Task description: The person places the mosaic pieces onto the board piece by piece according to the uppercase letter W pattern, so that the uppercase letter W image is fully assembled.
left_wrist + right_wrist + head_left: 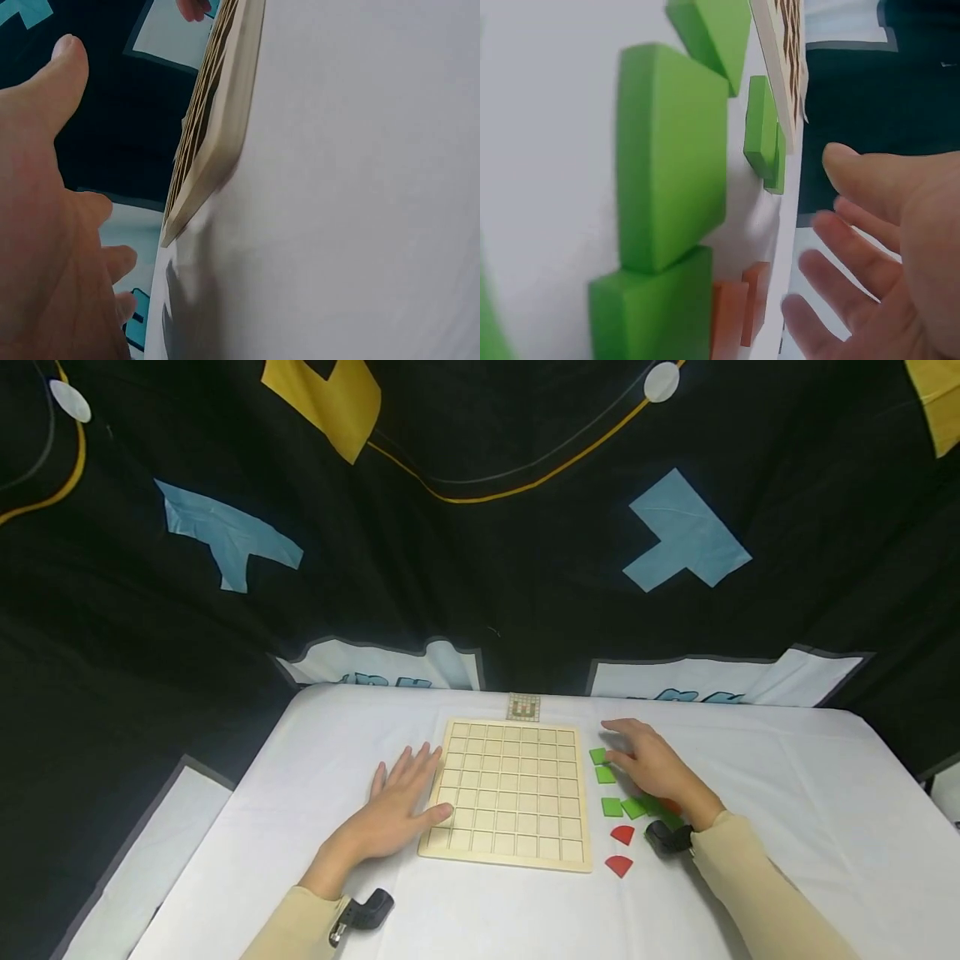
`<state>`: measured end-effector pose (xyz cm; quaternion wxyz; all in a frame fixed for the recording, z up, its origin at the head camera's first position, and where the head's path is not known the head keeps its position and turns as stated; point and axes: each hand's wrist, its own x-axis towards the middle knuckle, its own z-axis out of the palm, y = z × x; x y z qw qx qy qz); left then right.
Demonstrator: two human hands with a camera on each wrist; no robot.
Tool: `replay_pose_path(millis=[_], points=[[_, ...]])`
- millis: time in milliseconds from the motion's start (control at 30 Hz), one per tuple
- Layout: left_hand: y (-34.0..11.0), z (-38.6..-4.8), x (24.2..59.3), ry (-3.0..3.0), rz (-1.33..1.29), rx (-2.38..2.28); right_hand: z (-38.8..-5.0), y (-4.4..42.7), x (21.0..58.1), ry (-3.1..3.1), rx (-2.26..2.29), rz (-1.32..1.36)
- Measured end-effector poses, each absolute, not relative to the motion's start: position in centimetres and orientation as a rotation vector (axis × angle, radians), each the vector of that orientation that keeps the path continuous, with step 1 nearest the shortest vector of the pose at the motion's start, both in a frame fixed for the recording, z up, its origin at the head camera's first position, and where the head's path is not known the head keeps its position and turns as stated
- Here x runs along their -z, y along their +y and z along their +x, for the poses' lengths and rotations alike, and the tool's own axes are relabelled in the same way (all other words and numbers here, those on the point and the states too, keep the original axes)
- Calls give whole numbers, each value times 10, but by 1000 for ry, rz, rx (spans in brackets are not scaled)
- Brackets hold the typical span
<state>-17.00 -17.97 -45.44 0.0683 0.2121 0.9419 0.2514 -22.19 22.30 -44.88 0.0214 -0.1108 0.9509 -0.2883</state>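
Observation:
A pale wooden board [517, 793] with a grid of square recesses lies flat on the table. My left hand [390, 818] is at its left edge, fingers straight and spread, thumb over the border; in the left wrist view the hand [45, 202] holds nothing. To the right of the board, my right hand [651, 764] hovers above green square tiles [611, 807]. Its fingers are relaxed and apart, and the right wrist view shows nothing in the hand [900, 247]. Thick green tiles [671, 157] appear close there, with orange pieces [756, 304] beyond. The right arm partly hides some tiles.
Two red quarter-round pieces, one upper [622, 834] and one lower [618, 866], lie by the board's lower right corner. A small patterned card [523, 707] sits behind the board. White cloth [480, 910] covers the table; a black printed curtain [487, 577] hangs behind.

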Motion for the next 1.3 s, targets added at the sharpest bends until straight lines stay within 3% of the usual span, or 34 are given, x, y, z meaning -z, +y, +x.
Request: replay_pose_path(millis=[1033,1300], points=[[-177,-165,461,2732,697,-614,-233,220,449,2947,676,-443],[-178,-165,463,2713,698,-632,-235,218,449,2936,686,-353]])
